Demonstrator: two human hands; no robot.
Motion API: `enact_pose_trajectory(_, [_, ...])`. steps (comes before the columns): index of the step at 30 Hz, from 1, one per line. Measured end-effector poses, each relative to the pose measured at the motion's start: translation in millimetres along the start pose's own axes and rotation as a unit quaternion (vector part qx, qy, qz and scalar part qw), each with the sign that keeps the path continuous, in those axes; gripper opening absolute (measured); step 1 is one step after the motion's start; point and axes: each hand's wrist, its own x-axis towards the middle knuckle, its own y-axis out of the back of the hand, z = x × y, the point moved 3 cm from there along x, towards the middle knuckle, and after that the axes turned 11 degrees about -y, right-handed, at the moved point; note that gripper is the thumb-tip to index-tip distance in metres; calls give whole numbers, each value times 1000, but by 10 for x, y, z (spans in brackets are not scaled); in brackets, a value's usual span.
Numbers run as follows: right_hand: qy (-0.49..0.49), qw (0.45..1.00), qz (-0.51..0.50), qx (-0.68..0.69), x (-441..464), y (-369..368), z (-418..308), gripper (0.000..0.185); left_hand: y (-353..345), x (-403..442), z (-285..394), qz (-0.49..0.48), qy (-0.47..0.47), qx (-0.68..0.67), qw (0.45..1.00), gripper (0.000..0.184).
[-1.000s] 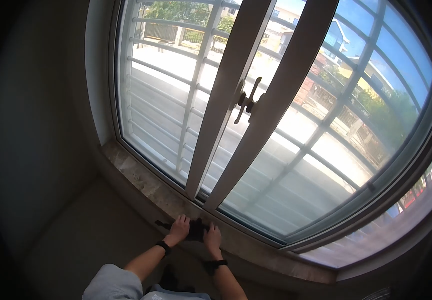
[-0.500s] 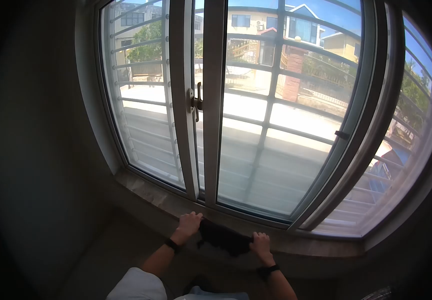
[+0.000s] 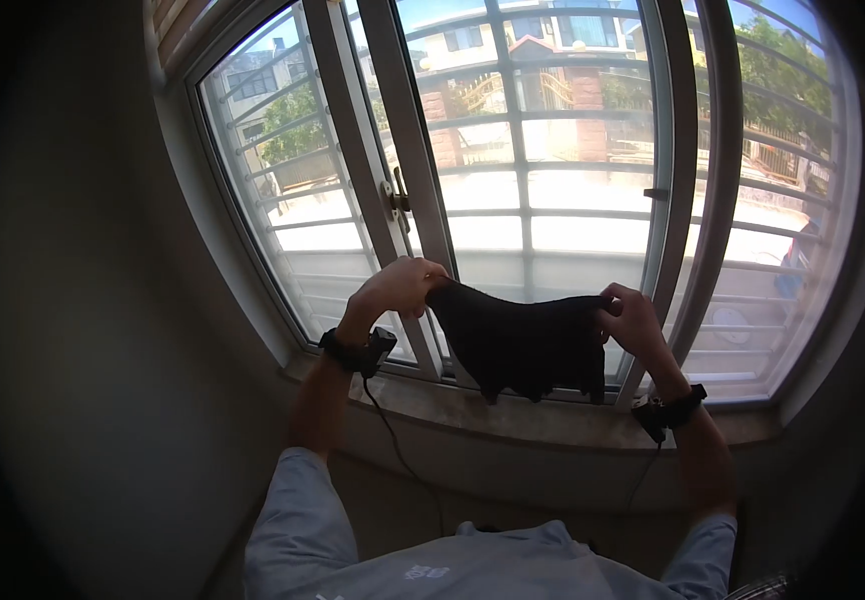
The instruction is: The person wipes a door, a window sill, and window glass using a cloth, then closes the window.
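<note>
A dark cloth [image 3: 528, 345] hangs stretched between my two hands in front of the window. Its top edge sags slightly, and its lower edge is uneven. My left hand [image 3: 405, 287] pinches the upper left corner, close to the window frame. At the upper right corner, my right hand [image 3: 635, 318] grips the cloth between thumb and fingers. The cloth covers the bottom part of the middle pane and some of the sill.
A sliding window [image 3: 528, 215] with a handle [image 3: 398, 197] fills the view ahead, bars showing behind its glass. Below it runs a stone sill [image 3: 423, 405]. Each wrist wears a strapped black device [image 3: 361, 350] with a cable hanging down. A wall [image 3: 83, 300] stands at left.
Both hands have risen from sill height to in front of the panes, lifting the dark cloth. The cloth now hangs spread wider, and the view has shifted.
</note>
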Motion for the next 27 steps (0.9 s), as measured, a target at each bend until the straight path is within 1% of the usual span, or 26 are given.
enact_pose_trajectory(2, [93,994,61,-16,136,186,-183,23,254,114,-50,113,-13,-50,992,28])
enact_pose_trajectory(4, [64,996,64,21,208,362,-504,23,570,210,28,141,-74,-43,986,30])
enact_pose_trajectory(6, [68,994,78,43,362,485,-765,27,925,284,66,175,-124,-54,975,30])
enact_pose_trajectory(7, [71,992,88,55,431,518,-918,27,1088,301,97,214,-140,-77,964,30])
enact_pose_trajectory(8, [76,990,101,65,508,567,-1085,27,1269,254,183,230,-134,-66,962,29])
enact_pose_trajectory(10, [85,988,109,63,638,699,-1459,28,1611,195,330,251,-126,21,960,28])
enact_pose_trajectory(14, [103,969,213,68,1007,941,-2063,23,2144,152,297,226,-67,11,972,33])
enact_pose_trajectory(15, [121,968,208,75,1110,964,-2195,23,2244,174,254,214,-80,18,973,34])
enact_pose_trajectory(16, [125,966,198,107,1162,958,-2349,24,2334,195,234,242,-99,-6,965,33])
enact_pose_trajectory(18, [170,953,211,137,1411,993,-2599,25,2460,254,202,293,-134,-59,945,32])
enact_pose_trajectory(20, [206,932,266,132,1476,988,-2935,24,2617,360,149,347,-148,-92,921,31])
enact_pose_trajectory(22, [235,915,315,91,1711,1058,-3198,24,2827,572,56,378,-193,-104,899,33])
enact_pose_trajectory(23, [274,882,383,34,1817,1089,-3334,25,2869,617,81,412,-227,-3,882,37])
enact_pose_trajectory(24, [311,837,450,-24,1912,1108,-3478,25,2914,673,131,444,-259,99,852,42])
enact_pose_trajectory(25, [350,824,444,-21,2011,1120,-3607,30,2954,730,200,473,-287,200,809,48])
enact_pose_trajectory(26, [380,805,452,-59,2121,1134,-3733,37,3004,882,196,496,-304,233,779,52])
enact_pose_trajectory(27, [399,768,487,-117,2218,1152,-3853,42,3061,1073,187,518,-320,266,748,56])
